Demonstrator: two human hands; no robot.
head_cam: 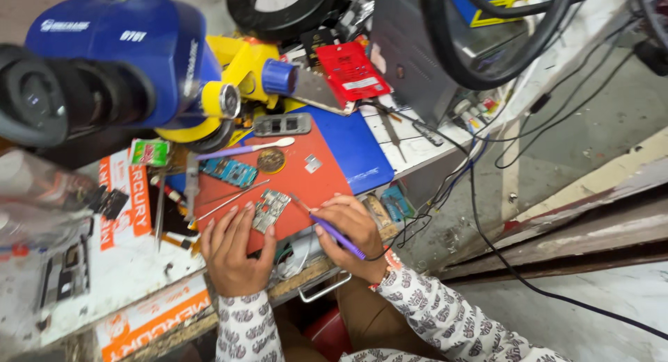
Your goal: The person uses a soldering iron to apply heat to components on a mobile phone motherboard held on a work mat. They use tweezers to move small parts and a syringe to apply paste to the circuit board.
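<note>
The circuit board (270, 210) is steadied by the left hand (235, 249); the purple-handled tool (332, 233), gripped by the right hand (353, 230), should be pressed lightly.

A flat red packet (351, 70) with a white label lies at the back of the tabletop (417, 150), beside the grey box. A small green packet (149, 152) sits under the microscope. White-and-orange printed sheets (125, 195) cover the left side.

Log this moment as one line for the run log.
left hand: steadies circuit board | right hand: holds purple tool, tip at board | surface: red mat | microscope above
</note>
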